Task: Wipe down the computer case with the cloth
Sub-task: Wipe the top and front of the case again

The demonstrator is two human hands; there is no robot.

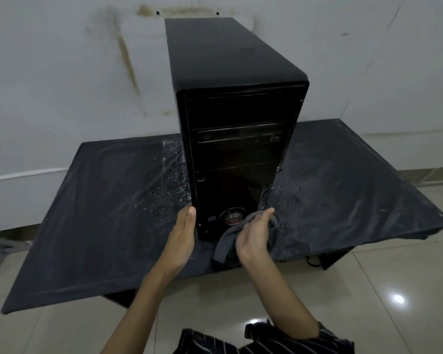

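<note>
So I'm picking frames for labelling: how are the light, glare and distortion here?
Head view: dim, flat light; the black computer case loses front-panel detail. One ceiling-light glare spot on the floor tile. Wide-angle bending tilts the walls and the table edges. Hands and grey cloth stay legible.

black glossy computer case (238,129) with a reddish round button (232,218); grey cloth (224,245); black desk (92,221) cover flecked white near its back edge; white wall (62,72) with brownish streaks; black sleeve (266,338), white stripes
</note>
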